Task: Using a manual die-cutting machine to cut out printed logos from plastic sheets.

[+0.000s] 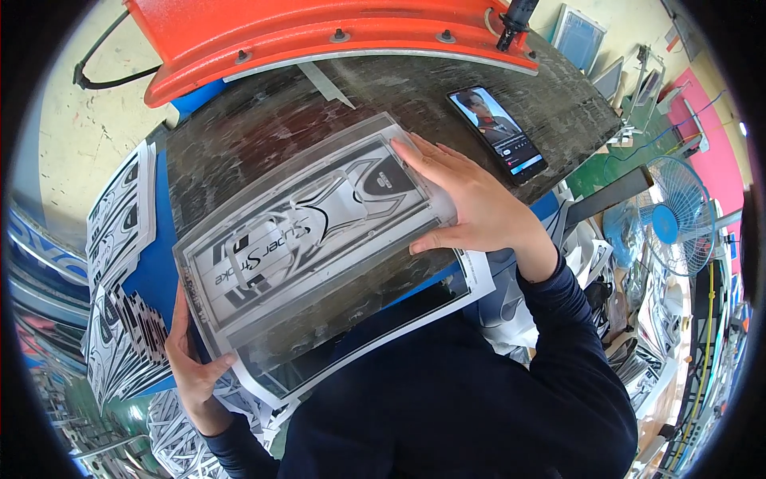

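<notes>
Both my hands hold a clear rectangular plate (291, 307) with a raised frame, tilted above the dark tabletop. Grey and black sticker artwork (319, 215) shows inside the frame; I cannot tell whether it lies under or within the plate. My left hand (195, 367) grips the left end, thumb on the near corner and fingers along the side. At the right end my right hand (479, 199) clasps the plate, fingers over the far corner and thumb on the near side. A white-bordered sheet (480, 275) with a dark, glossy middle extends below the plate toward my body.
A red machine beam (335, 36) with bolts spans the table's far side. A lit phone (499, 136) lies at the right, and a pale grey strip (325, 84) near the beam. Printed sheets (124, 215) are stacked at the left. A blue fan (666, 223) stands at the right.
</notes>
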The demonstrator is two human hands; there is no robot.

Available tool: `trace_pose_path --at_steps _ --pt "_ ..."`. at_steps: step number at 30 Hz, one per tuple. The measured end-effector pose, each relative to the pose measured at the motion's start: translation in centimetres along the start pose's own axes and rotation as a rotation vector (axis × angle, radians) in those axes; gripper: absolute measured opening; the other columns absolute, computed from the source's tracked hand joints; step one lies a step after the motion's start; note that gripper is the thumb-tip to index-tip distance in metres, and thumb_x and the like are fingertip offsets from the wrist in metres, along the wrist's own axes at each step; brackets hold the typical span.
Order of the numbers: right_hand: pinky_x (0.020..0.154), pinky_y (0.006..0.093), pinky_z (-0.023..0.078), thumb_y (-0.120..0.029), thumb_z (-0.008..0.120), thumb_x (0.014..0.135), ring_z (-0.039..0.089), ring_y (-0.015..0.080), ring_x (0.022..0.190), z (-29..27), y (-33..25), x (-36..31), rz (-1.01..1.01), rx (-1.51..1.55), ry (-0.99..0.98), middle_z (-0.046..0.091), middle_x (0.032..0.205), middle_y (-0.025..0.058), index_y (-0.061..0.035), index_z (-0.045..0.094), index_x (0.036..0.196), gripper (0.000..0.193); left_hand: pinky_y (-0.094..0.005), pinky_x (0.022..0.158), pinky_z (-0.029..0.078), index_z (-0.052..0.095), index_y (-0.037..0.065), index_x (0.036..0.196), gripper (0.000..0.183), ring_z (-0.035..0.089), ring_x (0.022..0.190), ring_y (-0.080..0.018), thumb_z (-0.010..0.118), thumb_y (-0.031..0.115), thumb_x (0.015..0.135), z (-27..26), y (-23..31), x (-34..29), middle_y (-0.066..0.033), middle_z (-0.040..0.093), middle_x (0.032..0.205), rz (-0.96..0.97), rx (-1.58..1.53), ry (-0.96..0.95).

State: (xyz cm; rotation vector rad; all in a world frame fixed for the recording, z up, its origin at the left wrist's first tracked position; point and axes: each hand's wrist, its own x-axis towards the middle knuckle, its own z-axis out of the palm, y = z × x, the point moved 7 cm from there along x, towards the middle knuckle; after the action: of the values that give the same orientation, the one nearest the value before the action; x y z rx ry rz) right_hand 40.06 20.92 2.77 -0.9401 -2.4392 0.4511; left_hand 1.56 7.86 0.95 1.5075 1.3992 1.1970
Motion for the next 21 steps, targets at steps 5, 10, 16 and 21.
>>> trace_pose_path --at_steps 5,10,16,21 --pt "0.124 0.0489 0.025 -0.052 0.088 0.069 0.030 0.0395 0.151 0.02 0.05 -0.04 -0.014 0.004 0.009 0.034 0.162 0.0224 -0.0082 0.027 0.161 0.119 -0.0399 0.119 0.030 0.028 -0.012 0.155 0.128 0.046 0.142 -0.0281 0.099 0.038 0.060 0.00 0.22 0.07 -0.0237 0.043 0.156 -0.002 -0.003 -0.003" --pt "0.122 0.0481 0.027 -0.050 0.089 0.068 0.033 0.0405 0.150 -0.08 0.03 -0.04 0.014 -0.015 -0.003 0.036 0.161 0.0232 -0.0080 0.028 0.161 0.119 -0.0391 0.120 0.030 0.028 -0.013 0.154 0.127 0.045 0.142 -0.0275 0.098 0.038 0.061 -0.09 0.22 -0.01 -0.0237 0.044 0.156 0.008 0.021 -0.009" --pt "0.122 0.0484 0.029 -0.048 0.091 0.066 0.034 0.0418 0.149 -0.26 -0.29 0.04 -0.005 0.002 0.013 0.036 0.161 0.0237 -0.0102 0.028 0.162 0.121 -0.0387 0.119 0.029 0.028 -0.011 0.155 0.126 0.046 0.141 -0.0272 0.097 0.037 0.062 0.10 0.26 0.03 -0.0235 0.044 0.156 0.018 0.013 -0.015" --pt "0.123 0.0485 0.028 -0.045 0.092 0.063 0.034 0.0414 0.149 -0.32 -0.27 -0.02 0.005 -0.004 0.020 0.035 0.161 0.0230 -0.0122 0.028 0.162 0.122 -0.0379 0.119 0.030 0.026 -0.011 0.156 0.124 0.047 0.140 -0.0263 0.095 0.035 0.064 0.52 0.77 0.15 -0.0221 0.045 0.155 0.003 -0.027 -0.006"
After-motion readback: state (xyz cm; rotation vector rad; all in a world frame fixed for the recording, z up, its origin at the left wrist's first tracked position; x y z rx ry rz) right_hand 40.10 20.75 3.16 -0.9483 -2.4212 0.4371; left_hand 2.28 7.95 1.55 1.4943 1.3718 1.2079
